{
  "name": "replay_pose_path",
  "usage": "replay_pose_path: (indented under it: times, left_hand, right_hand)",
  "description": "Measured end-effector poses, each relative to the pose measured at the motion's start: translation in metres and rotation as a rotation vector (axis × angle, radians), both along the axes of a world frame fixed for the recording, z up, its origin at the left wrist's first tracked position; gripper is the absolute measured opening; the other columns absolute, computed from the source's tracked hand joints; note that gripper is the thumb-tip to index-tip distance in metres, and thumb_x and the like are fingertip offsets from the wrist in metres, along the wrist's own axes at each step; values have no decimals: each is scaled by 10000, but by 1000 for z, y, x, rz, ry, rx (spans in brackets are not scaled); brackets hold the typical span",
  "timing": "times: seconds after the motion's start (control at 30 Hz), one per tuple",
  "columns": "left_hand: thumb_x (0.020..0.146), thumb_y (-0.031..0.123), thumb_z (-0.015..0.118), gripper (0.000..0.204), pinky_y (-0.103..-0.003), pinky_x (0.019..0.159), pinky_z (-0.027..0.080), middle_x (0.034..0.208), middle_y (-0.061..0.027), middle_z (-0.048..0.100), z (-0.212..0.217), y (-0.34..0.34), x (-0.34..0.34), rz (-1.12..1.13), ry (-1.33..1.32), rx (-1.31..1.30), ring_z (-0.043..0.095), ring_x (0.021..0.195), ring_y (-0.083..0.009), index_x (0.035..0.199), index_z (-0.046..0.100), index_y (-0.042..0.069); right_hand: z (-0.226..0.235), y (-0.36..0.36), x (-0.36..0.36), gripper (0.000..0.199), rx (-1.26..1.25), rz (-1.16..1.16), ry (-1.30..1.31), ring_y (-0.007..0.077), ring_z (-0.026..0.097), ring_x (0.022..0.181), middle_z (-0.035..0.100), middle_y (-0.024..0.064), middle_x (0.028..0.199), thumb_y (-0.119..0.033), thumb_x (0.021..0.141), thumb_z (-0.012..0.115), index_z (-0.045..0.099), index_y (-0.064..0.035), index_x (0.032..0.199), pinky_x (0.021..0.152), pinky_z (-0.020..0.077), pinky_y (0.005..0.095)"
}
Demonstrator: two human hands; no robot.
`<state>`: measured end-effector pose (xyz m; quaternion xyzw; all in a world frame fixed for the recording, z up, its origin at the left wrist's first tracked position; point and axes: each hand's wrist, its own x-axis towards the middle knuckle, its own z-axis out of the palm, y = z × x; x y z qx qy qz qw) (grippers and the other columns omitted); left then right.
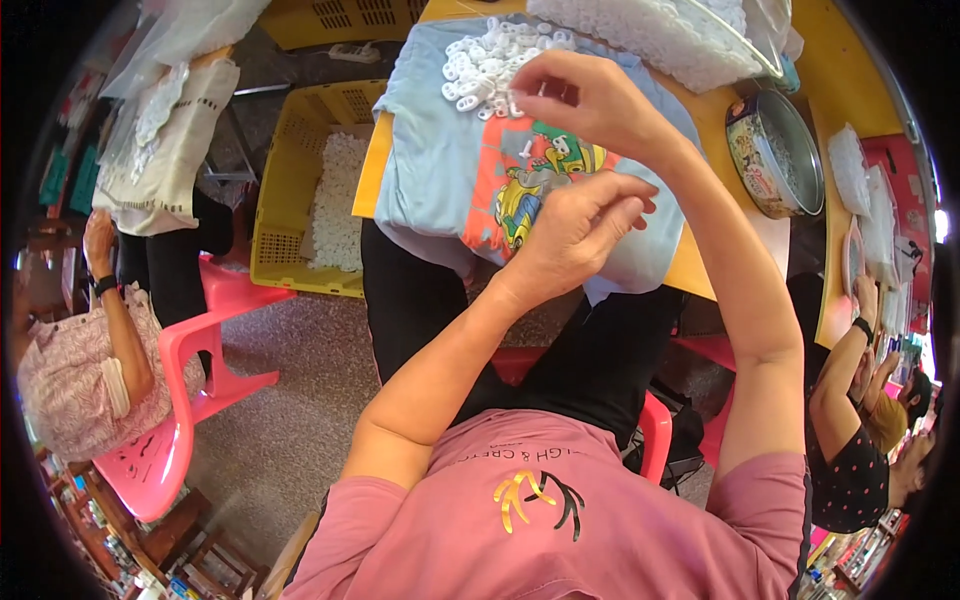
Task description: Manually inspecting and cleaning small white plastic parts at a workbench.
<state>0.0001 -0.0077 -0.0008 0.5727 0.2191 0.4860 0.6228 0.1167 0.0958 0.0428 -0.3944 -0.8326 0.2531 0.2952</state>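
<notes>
A heap of small white plastic pieces (490, 65) with oval holes lies on a light blue cloth (425, 160). My right hand (590, 100) reaches over the cloth, fingers curled and the fingertips at the heap's right edge. Whether a piece is between them is hard to see. Nearer to me, my left hand (585, 230) is above the cloth's orange and green cartoon print (520, 200). Its thumb and fingers are pinched together, and anything in them is too small or hidden to name. A tiny white bit (525, 150) shows on the print.
The cloth covers part of a yellow table (705, 265). A round tin (765, 155) stands on the right, and a bag of white pieces (660, 35) is at the back. To the left are a yellow crate (280, 225) of white pieces, a pink chair (185, 390) and a seated person.
</notes>
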Motion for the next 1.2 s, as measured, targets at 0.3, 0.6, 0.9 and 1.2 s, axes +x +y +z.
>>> replay_pose_path:
  times: [0.3, 0.6, 0.9, 1.2]
  left_hand:
    - [990, 41, 526, 246, -275, 751, 540, 992, -95, 600, -4, 7, 7, 245, -324, -227, 643, 825, -154, 1221, 444, 27]
    - [956, 116, 640, 190, -223, 664, 504, 940, -47, 643, -1, 6, 9, 249, -103, -203, 625, 771, -89, 1106, 592, 9]
    - [976, 156, 620, 146, -187, 568, 448, 764, -17, 630, -2, 7, 7, 202, -18, -185, 577, 654, -56, 1008, 614, 14]
    - [979, 156, 616, 134, -188, 542, 432, 760, -17, 631, -6, 7, 9, 215, -58, -240, 575, 641, -55, 992, 602, 24]
  right_hand:
    - [2, -80, 48, 232, -535, -311, 570, 70, 577, 695, 640, 21, 851, -162, 899, 700, 659, 21, 1036, 641, 469, 223]
    - [-4, -113, 49, 234, -675, -371, 818, 81, 585, 691, 639, 27, 878, -175, 910, 687, 651, 8, 1051, 655, 502, 244]
    - [-7, -116, 46, 235, -593, -359, 849, 87, 592, 709, 651, 48, 915, -166, 925, 670, 646, 26, 1058, 653, 503, 242]
    - [-16, -122, 43, 193, -251, -487, 499, 74, 598, 772, 667, 15, 934, -134, 922, 680, 686, -7, 1067, 656, 489, 218]
